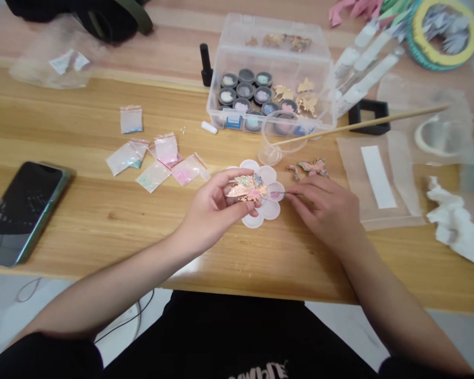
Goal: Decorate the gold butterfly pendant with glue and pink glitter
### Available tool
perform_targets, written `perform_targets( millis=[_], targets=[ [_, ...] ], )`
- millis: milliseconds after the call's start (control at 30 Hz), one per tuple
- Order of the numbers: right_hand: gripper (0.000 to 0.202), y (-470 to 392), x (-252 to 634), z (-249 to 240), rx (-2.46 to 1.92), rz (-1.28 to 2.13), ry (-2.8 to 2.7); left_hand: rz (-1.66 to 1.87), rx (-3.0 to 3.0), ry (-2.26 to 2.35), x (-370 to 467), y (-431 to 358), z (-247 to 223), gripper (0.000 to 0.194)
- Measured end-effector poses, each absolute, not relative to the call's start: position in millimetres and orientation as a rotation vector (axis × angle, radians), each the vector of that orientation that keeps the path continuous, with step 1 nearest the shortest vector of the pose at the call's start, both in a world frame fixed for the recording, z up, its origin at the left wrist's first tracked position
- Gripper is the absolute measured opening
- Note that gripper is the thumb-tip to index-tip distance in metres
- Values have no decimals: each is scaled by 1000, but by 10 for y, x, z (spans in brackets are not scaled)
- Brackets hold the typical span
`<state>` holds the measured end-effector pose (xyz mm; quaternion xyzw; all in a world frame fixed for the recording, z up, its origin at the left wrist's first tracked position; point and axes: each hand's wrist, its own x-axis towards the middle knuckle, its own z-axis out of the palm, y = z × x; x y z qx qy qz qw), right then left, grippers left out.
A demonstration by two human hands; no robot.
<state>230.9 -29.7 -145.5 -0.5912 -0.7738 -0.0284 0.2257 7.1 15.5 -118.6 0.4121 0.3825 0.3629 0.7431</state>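
My left hand holds a gold-edged butterfly ornament with green, blue and pink patches, between thumb and fingers. Beneath it lies a white flower-shaped palette, partly hidden by that hand. My right hand pinches a thin metal tool, its tip over the palette's right well, which holds something pink. Just beyond my right hand, a second coloured butterfly rests on the table, with a smaller coloured piece beside it.
Behind stands a clear box with small jars and gold pieces. A wooden stick rests across a clear cup. Small bags and a phone lie left; tissue and white bottles are right.
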Motion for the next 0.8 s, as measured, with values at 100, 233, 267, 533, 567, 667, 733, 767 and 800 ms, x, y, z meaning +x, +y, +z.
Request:
perform_targets(
  millis=[100, 233, 267, 533, 567, 667, 733, 767, 800],
  targets=[
    [20, -294, 2314, -1453, -1624, -81, -2133, 792, 912, 842, 73, 156, -1183, 44],
    [18, -293, 2319, -1447, -1592, -88, -2130, 800, 882, 836, 82, 156, -1181, 44],
    [18, -293, 2320, -1448, -1575, -96, -2128, 805, 877, 831, 84, 156, -1181, 44],
    [18, -293, 2318, -1466, -1571, -73, -2129, 798, 888, 846, 78, 143, -1174, 44],
    [18, -294, 2317, -1465, -1570, -73, -2128, 795, 888, 845, 76, 143, -1172, 44],
    [18, -296, 2316, -1457, -1578, -71, -2129, 795, 876, 838, 73, 144, -1170, 44],
    [17, -295, 2314, -1453, -1568, -70, -2127, 800, 860, 829, 75, 145, -1169, 45],
    [16, -294, 2314, -1454, -1553, -77, -2127, 800, 853, 828, 77, 145, -1167, 45],
    [15, -293, 2314, -1455, -1532, -92, -2130, 800, 848, 829, 79, 143, -1165, 45]
  ],
)
